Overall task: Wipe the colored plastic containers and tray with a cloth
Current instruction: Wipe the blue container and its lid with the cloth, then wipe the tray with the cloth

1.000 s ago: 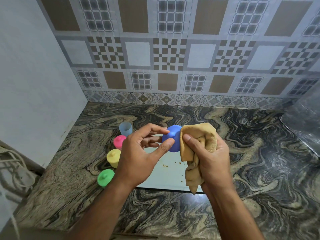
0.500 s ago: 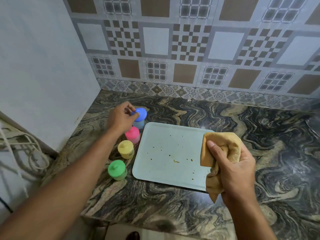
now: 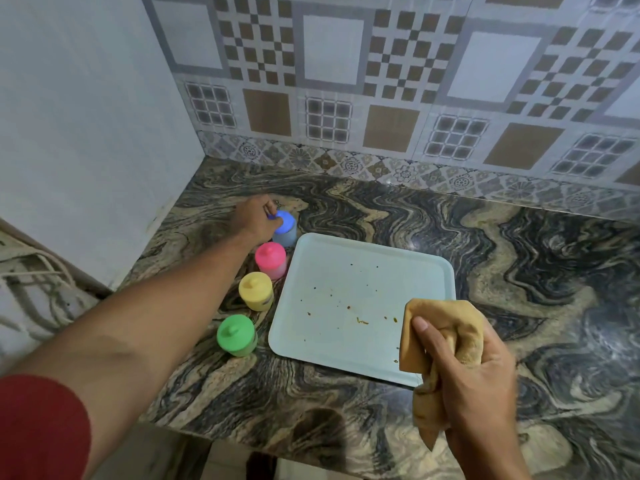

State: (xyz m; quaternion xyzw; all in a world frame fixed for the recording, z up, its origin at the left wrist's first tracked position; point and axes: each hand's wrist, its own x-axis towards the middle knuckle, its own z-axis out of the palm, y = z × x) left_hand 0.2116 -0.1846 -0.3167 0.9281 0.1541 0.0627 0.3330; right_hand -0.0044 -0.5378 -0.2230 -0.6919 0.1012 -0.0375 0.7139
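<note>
Several small plastic containers stand in a row left of a pale blue tray [image 3: 360, 271]: blue-lidded [image 3: 286, 227] farthest, then pink [image 3: 271, 259], yellow [image 3: 256, 290] and green [image 3: 237, 334] nearest. My left hand [image 3: 257, 217] reaches to the far end and pinches the blue lid on top of its clear container. The tray carries scattered brown crumbs. My right hand [image 3: 474, 368] grips a crumpled tan cloth [image 3: 440, 330] above the tray's near right corner.
The marbled stone counter [image 3: 519, 271] ends at a front edge near me. A plain wall [image 3: 86, 116] closes the left side and a tiled wall [image 3: 381, 81] the back. Cables [image 3: 31, 271] hang at the far left.
My left hand carried the blue lid from the cloth out to the far container and set it on top. My right hand drew the cloth back over the tray's near right corner.
</note>
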